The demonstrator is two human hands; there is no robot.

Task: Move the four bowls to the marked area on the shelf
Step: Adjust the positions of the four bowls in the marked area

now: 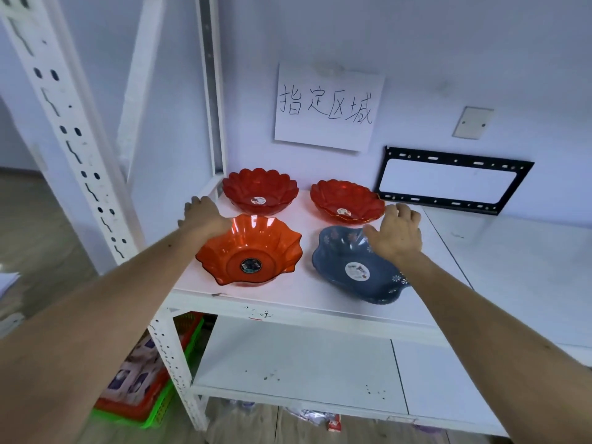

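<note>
Four bowls stand on the white shelf (288, 299) below a handwritten paper sign (326, 107). At the back left is a red petal-rimmed bowl (260, 191), at the back right a red scalloped bowl (347, 201). In front sit an orange wavy-rimmed bowl (250, 251) and a blue flowered bowl (355, 267). My left hand (201, 214) hovers at the orange bowl's back left rim, fingers spread, holding nothing. My right hand (397, 232) is over the blue bowl's back right rim, open too; whether it touches the rim I cannot tell.
A white perforated shelf post (64, 129) rises at the left. A black metal bracket (455, 179) leans on the wall at the right. A lower shelf (304, 363) lies beneath. Red and green baskets (153, 389) sit on the floor at the lower left.
</note>
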